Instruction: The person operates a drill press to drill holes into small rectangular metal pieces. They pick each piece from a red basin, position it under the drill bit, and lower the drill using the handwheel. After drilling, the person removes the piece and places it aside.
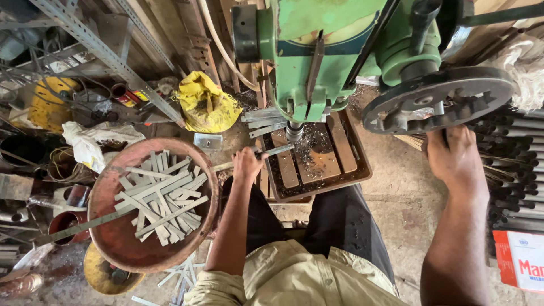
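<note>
My left hand (247,164) grips a flat grey metal strip (275,151) and holds it on the rusty slotted table (334,148) of a green drill press (317,51), with the strip's end right under the drill chuck (294,131). My right hand (453,158) grips the underside of the black feed wheel (439,99) on the machine's right side. Metal shavings lie scattered on the table around the chuck.
A round rusty pan (113,238) at my left holds several grey metal strips. A yellow bag (207,105), white cloth (90,141) and angle-iron racks (113,56) lie behind it. More strips (181,275) rest on the floor. Dark rods (515,164) are stacked at right.
</note>
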